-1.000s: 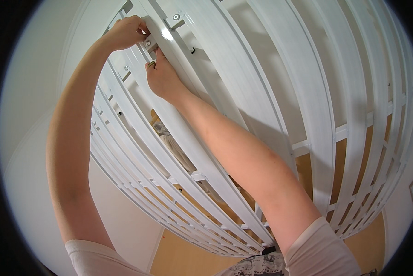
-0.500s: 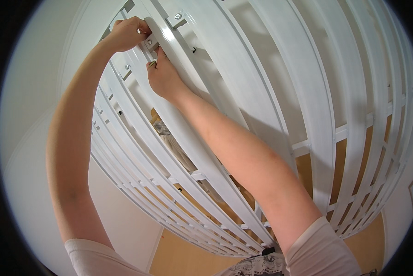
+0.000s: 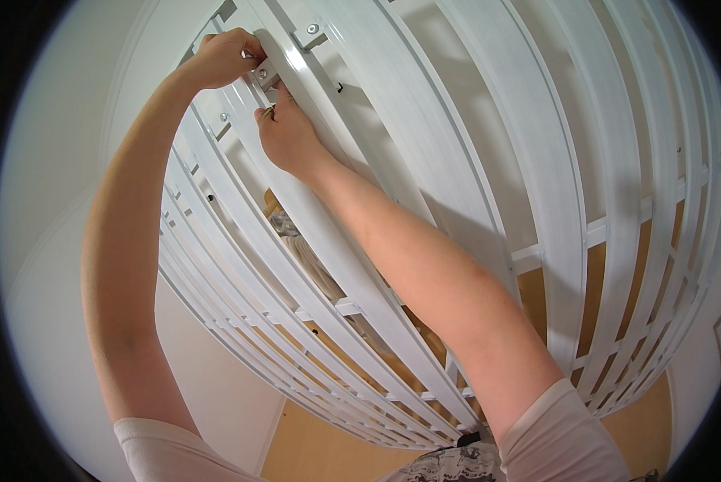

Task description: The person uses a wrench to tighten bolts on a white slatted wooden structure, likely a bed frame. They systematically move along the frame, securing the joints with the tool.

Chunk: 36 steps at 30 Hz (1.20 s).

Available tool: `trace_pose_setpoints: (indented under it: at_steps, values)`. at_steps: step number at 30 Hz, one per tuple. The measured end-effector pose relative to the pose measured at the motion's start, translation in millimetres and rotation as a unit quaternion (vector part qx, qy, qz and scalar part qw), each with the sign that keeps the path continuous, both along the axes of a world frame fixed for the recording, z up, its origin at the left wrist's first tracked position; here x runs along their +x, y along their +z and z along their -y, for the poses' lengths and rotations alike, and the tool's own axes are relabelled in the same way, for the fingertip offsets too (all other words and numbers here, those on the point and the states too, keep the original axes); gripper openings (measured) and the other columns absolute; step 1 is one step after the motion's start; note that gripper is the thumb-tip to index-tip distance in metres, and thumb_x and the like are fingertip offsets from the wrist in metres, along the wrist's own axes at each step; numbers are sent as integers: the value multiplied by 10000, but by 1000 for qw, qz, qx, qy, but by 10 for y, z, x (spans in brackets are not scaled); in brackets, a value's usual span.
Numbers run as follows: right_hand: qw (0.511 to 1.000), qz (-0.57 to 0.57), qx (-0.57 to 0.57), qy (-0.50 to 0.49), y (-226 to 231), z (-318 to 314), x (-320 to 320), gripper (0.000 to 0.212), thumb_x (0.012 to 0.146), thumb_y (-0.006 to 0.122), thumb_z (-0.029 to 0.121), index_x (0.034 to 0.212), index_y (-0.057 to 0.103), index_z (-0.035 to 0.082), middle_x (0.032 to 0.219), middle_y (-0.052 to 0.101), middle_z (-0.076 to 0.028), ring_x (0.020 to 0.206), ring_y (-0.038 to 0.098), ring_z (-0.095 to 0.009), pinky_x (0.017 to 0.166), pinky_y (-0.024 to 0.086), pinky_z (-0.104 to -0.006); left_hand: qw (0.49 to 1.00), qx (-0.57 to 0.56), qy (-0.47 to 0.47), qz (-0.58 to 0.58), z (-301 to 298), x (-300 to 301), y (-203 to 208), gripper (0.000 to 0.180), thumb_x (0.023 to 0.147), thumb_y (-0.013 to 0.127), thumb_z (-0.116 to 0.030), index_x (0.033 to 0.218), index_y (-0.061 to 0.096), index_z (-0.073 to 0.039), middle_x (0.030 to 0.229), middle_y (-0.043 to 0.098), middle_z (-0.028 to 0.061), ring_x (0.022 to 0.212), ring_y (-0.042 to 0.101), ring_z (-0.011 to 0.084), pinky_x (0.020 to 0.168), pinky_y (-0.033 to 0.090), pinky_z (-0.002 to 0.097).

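At about 11 o'clock in the view, a small grey metal bracket (image 3: 266, 75) with a round bolt head (image 3: 262, 74) sits between two long white slats (image 3: 424, 120) of a large frame. Both bare hands are at it.

The left hand (image 3: 225, 61) is just on its 10 o'clock side, knuckles up, fingers bent into a narrow curl over the slat edge; the fingertips are partly hidden, so I cannot tell whether they grip anything. The right hand (image 3: 290, 136) is at the bracket's 5 o'clock, loosely fisted, with one finger reaching up to its lower edge. A small gold-coloured band (image 3: 269, 112) shows at its curled fingers; I cannot tell if it is worn or held.

Another bolt (image 3: 312, 30) lies between 1 and 2 o'clock from the bracket, a third (image 3: 224, 118) between 7 and 8, and a small black peg (image 3: 340, 87) near 3.

Seen through the gaps between 5 and 6 o'clock from the bracket is crumpled grey cloth (image 3: 302, 253).

Farther out, a white crossbar (image 3: 596, 233) runs under the slats at 3 o'clock in the view, a pale wall (image 3: 51, 217) stands at 9, and wood-coloured floor (image 3: 312, 440) shows between 6 and 7. Light short sleeves (image 3: 565, 438) come in near 5 and 7.
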State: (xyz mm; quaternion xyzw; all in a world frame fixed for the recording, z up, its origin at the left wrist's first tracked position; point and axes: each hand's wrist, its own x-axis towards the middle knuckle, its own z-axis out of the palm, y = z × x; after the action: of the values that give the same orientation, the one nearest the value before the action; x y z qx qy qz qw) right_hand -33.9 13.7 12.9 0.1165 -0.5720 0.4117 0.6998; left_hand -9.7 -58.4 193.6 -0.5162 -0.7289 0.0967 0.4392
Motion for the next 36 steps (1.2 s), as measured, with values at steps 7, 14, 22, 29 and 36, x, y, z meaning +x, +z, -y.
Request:
trace_pose_setpoints:
  at_steps: [7,14,22,29,36]
  values:
    - [994,-38,-2,-102,23,-28,-86,641,1014,552,121,1512,229,-120,1309,513,-380,1199,560,-465,1090,391,-461,993,-42,15,-109,-32,6,57,245,972,570,-154,1144,737,-107,1127,733,54,1096,648,239,1111,345,403]
    - [1000,13,-7,-20,-13,11,-13,619,1014,545,117,1509,252,-110,1299,526,-348,1180,562,-444,1069,405,-460,999,-42,4,11,-3,-53,59,276,982,631,-194,1207,718,-59,1217,685,130,1150,633,311,1071,433,421]
    - [998,4,9,-70,-24,-16,-32,656,993,548,77,1514,217,-144,1376,467,-405,1313,482,-503,1144,347,-462,1000,5,-25,-8,-2,-91,-24,325,890,581,-132,1151,775,-142,1167,726,47,1119,642,222,1137,296,436]
    - [997,-33,10,-75,5,-10,-73,664,993,541,73,1527,205,-133,1357,483,-390,1263,517,-490,1115,369,-479,996,7,-56,68,8,-130,75,286,906,610,-153,1136,779,-140,1166,731,43,1101,666,233,1137,339,437]
    - [993,-8,-4,-115,15,-19,-89,656,996,530,78,1526,204,-127,1250,553,-361,1166,574,-466,1057,421,-460,999,-8,-46,22,-1,-20,30,260,925,622,-155,1131,780,-135,1160,735,43,1094,673,242,1123,362,433]
